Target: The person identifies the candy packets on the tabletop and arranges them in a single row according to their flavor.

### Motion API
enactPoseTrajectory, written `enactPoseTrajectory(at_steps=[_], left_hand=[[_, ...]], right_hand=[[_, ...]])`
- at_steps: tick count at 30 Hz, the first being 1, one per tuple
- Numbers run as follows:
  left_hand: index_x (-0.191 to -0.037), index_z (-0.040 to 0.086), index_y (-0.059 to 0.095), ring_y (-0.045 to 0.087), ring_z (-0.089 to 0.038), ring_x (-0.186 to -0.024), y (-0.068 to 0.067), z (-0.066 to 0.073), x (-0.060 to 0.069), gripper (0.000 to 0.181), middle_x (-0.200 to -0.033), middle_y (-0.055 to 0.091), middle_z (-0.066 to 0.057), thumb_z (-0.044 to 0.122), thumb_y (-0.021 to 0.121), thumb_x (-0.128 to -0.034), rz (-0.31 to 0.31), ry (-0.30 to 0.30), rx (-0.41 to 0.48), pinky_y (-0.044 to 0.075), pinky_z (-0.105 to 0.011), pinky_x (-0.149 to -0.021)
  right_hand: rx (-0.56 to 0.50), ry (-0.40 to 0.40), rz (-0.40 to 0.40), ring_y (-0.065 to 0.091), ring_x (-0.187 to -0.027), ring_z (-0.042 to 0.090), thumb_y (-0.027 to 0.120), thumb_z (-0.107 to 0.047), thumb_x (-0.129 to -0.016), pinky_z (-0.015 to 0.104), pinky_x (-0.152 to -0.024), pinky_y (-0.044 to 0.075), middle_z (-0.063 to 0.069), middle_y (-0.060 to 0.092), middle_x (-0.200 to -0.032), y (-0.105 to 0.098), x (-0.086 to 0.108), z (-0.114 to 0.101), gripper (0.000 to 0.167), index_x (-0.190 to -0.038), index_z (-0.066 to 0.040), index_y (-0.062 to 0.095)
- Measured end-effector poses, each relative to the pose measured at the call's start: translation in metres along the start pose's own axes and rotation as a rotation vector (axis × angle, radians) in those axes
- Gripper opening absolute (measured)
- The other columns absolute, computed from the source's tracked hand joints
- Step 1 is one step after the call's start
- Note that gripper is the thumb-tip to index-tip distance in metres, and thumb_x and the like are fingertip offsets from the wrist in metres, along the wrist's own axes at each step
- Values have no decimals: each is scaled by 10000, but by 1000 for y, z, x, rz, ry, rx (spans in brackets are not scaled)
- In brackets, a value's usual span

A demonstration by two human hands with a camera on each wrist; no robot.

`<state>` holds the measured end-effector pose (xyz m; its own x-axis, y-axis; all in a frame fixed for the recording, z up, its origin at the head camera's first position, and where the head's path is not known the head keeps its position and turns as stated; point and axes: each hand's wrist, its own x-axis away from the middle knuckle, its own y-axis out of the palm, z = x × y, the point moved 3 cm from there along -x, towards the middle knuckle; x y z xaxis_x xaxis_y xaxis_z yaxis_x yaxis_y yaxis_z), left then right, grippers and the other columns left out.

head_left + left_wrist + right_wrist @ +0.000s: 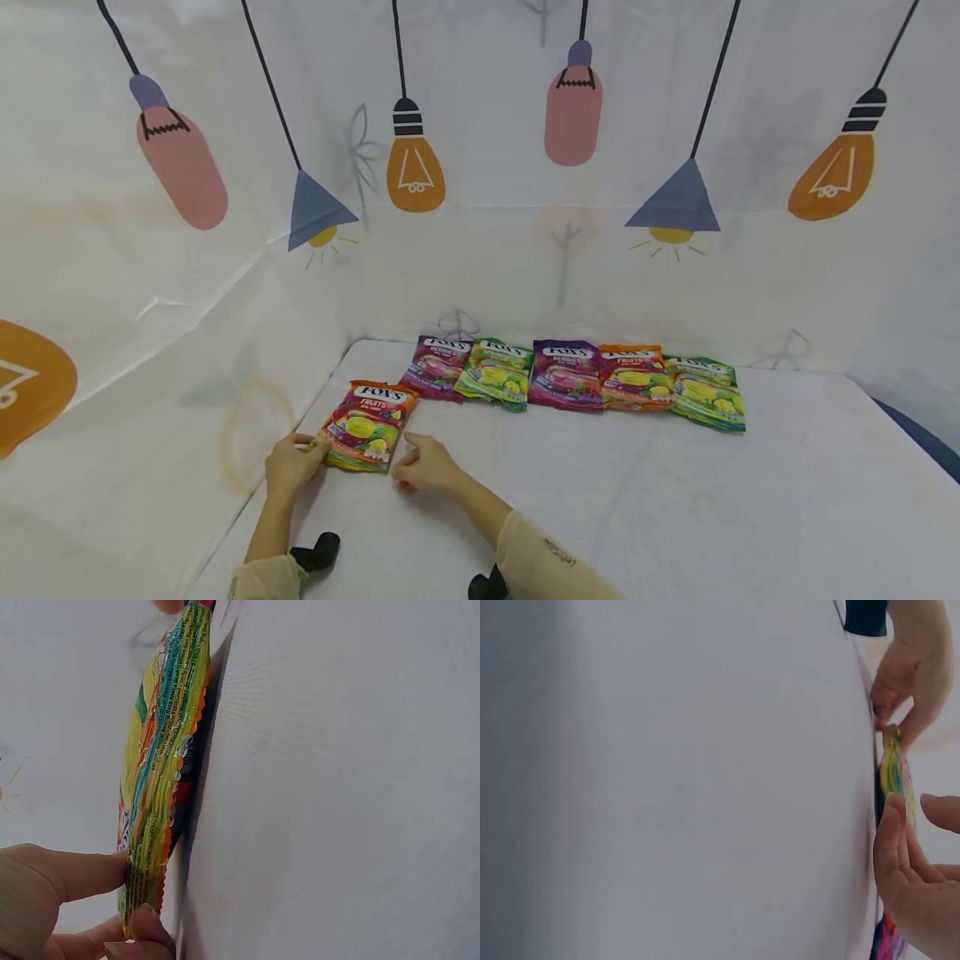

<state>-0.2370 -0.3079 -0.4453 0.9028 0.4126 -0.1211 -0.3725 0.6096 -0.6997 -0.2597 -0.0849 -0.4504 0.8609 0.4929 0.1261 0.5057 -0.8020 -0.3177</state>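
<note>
Orange and glossy, the fruits bag [367, 427] is lying left of centre in the lower half of the head view, and the left hand [291, 467] is pinching its lower-left corner. Over on the bag's right side, the right hand [431, 467] is hovering just beside the edge, fingers loosely bent and gripping nothing. Up in the middle of the frame, five more bags are forming a row on the white table [675, 500]: purple [437, 369], green [495, 377], purple [564, 379], orange [636, 379], green [707, 393], with neighbours touching or nearly so. Beige sleeves [555, 558] are showing at the bottom.

Over to the left wrist view: the bag is standing edge-on, running from lower left to upper centre, and the left thumb [90, 874] is pressing one face while fingers are curling round the end at lower left. One fingertip is peeking in at the top.

Now the right wrist view: the right hand is filling the lower right, its thumb and fingers parting in front of the bag; whether a fingertip is touching it, I cannot tell. Above, the left hand is holding the bag's far end.
</note>
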Motion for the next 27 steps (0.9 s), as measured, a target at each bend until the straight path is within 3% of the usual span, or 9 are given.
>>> enactPoseTrajectory(at_steps=[5,9,16,18,27], left_hand=[[-1018,-113,544,526,-463,-876,-3,7,6,385,-917,563,-340,192,646,-807,111,35,4,395,-511,-717],[-989,-81,575,540,-394,-825,-1,24,11,288,-861,569,-259,131,635,-805,172,115,25,399,-477,-676],[-1007,-67,618,583,-257,-733,19,69,24,237,-853,632,-174,43,674,-805,34,417,42,464,-355,-638],[-999,-55,632,592,-242,-738,25,82,29,226,-860,645,-153,39,693,-802,3,474,63,481,-353,-644],[-1006,6,650,582,-186,-754,53,125,44,205,-850,646,-76,91,703,-827,-127,565,138,507,-327,-646]], right_hand=[[10,-38,-2,656,-676,197,655,-72,-856,298,-587,531,74,662,-856,-21,13,-2,559,-1343,79,428],[10,-82,-7,665,-719,224,644,-95,-866,278,-606,521,86,659,-861,-41,25,1,442,-1256,70,516],[78,-193,-14,654,-737,299,609,-114,-891,223,-594,492,100,656,-865,-78,54,7,334,-1159,82,575],[99,-216,-2,650,-744,330,602,-116,-897,216,-599,490,115,659,-874,-88,64,7,323,-1146,88,580],[162,-225,84,635,-742,313,610,-130,-899,212,-624,493,131,663,-897,-124,107,13,318,-1129,88,585]])
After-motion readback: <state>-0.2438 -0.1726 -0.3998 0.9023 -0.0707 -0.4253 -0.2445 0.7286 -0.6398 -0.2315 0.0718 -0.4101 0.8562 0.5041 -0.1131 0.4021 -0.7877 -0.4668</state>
